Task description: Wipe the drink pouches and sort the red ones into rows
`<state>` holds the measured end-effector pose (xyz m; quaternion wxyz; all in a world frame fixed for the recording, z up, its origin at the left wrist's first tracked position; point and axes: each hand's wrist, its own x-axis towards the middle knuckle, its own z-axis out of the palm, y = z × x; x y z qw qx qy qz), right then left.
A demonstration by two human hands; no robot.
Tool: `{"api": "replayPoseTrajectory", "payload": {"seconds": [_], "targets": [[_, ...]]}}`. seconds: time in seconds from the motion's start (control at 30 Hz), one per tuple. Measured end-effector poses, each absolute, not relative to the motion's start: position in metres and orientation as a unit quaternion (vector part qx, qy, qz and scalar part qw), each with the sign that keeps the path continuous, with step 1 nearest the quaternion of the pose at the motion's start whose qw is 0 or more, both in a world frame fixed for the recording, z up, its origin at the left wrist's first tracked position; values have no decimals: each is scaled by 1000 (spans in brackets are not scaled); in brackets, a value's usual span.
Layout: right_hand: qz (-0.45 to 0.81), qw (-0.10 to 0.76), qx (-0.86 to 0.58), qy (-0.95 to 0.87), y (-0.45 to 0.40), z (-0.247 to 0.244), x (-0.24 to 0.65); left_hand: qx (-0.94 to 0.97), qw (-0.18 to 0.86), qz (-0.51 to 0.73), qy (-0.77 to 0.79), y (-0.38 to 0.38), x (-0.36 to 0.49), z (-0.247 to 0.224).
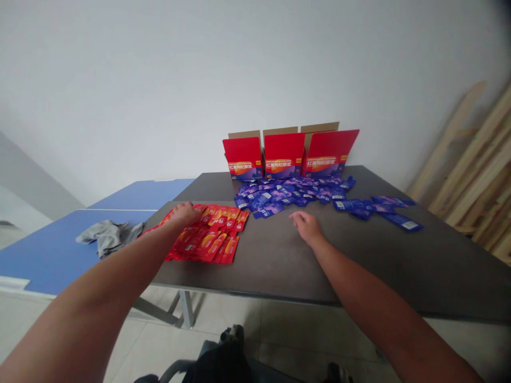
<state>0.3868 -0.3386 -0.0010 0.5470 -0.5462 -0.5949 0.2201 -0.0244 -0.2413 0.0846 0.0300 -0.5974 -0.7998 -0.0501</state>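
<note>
On the left part of the dark table, my left hand [186, 213] lies over the far-left side of rows of red sachets [209, 246], its fingers resting on them. The sachets overlap in two rows, and some are hidden under my hand and forearm. Just above the table's middle is my right hand [306, 226], fingers curled in and pressed together with nothing visible in them. Beyond it spreads a loose heap of purple-blue sachets [285, 194], close to my right fingertips but apart from them.
Three red cartons with raised flaps, a left carton [242, 158], a middle carton [283, 155] and a right carton [328, 154], stand behind the heap. More purple-blue sachets [403, 222] lie at right. A grey cloth [107, 236] rests on the blue table [51, 242]. Wooden slats [485, 170] lean at right.
</note>
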Motion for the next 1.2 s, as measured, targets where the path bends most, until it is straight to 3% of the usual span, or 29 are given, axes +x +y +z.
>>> {"api": "replayPoseTrajectory", "payload": {"seconds": [0.37,0.57,0.7,0.87,1.07,1.2], "targets": [[216,549,-547,-594,-339,-1,386,-607,-15,-6,-795,-236,-25,87],[214,548,-554,-589,-339,0,384,-690,57,-139,-708,-261,55,96],[184,564,-560,-578,-339,3,386,-809,-84,-226,-536,-300,161,73],[157,583,-576,-551,-338,0,393,-802,-271,-249,-471,-330,251,27],[131,600,-620,-489,-333,-3,400,-803,-264,-265,-464,-325,265,4],[78,591,-686,-418,-332,2,427,-829,-226,-212,-466,-325,266,2]]}}
